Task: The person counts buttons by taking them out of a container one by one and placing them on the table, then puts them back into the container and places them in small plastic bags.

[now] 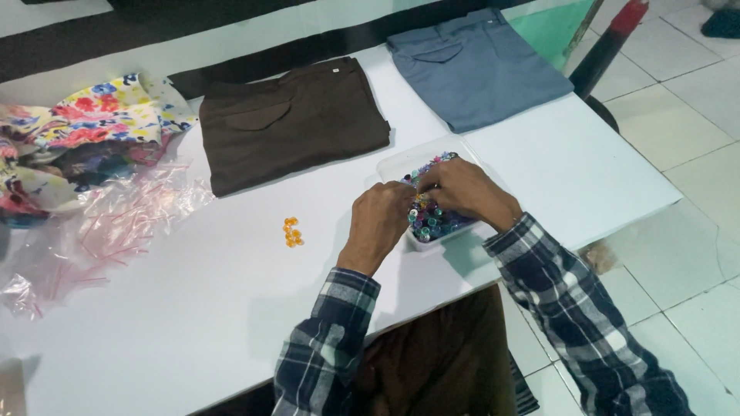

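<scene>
A clear plastic tray point(395, 163) full of small coloured beads point(428, 221) sits near the table's front right edge. Both my hands reach into it. My left hand point(379, 222) rests at the tray's left side with its fingers curled among the beads. My right hand point(465, 189) lies over the tray's middle, fingers bent down into the beads. What the fingertips pinch is hidden. A small cluster of orange beads point(293, 231) lies on the white table point(193, 308) to the left of my hands.
Folded brown trousers point(293, 123) and folded grey-blue trousers point(478, 65) lie at the back of the table. Floral cloth point(85, 131) and crumpled clear plastic bags point(100, 231) cover the left side. A tiled floor point(678, 246) is to the right.
</scene>
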